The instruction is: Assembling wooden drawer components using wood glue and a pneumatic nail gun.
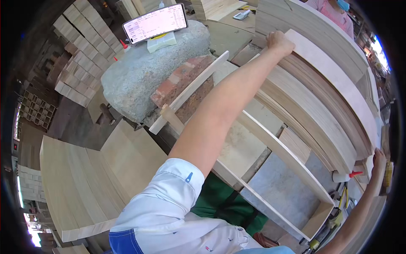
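My left hand point(280, 44) is closed on the far end of a long pale board point(332, 78) on edge at the right. At its near end, my right hand point(378, 161) grips the same board; some of those fingers are hidden. Beside it, several wooden boards point(311, 108) stand packed on edge. A narrow open wooden frame point(287, 156) lies in front of me, partly behind my left forearm. Past its far end, a pale wooden strip point(196, 86) rests against red bricks point(179, 80).
A phone point(155, 24) stands on a rough stone block point(144, 72). Stacked boards point(80, 186) occupy the left. Near my right arm are a white glue bottle point(341, 176) and clamps point(334, 222). Larger panels point(308, 25) stand beyond the boards, with another person point(334, 17) behind.
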Motion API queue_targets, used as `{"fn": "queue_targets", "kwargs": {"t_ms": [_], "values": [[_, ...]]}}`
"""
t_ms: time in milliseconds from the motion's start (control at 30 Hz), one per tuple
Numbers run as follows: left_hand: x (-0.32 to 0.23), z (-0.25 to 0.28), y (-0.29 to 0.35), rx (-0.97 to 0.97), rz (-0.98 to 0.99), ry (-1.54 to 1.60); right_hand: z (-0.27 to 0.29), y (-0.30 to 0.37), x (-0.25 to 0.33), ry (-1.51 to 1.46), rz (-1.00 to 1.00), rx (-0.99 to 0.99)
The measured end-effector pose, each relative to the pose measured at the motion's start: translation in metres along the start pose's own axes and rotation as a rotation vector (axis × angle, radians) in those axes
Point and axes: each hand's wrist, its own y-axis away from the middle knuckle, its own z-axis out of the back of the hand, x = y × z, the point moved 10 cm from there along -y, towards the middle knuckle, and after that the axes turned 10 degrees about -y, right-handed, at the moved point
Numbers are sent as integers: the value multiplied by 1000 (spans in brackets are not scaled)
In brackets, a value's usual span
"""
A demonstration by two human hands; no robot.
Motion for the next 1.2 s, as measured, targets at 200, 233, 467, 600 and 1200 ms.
{"fn": "queue_targets", "kwargs": {"t_ms": [200, 233, 467, 600, 1200], "values": [[5, 76, 72, -316, -247, 310, 15, 101, 29, -490, 234, -35], [11, 88, 89, -310, -275, 350, 20, 129, 33, -555, 261, -32], [82, 126, 234, 29, -276, 543, 12, 322, -15, -594, 169, -52], [127, 125, 295, 91, -196, 555, -33, 406, -38, -630, 114, -58], [213, 77, 321, 225, -122, 448, -95, 471, -36, -75, -28, -89]]}}
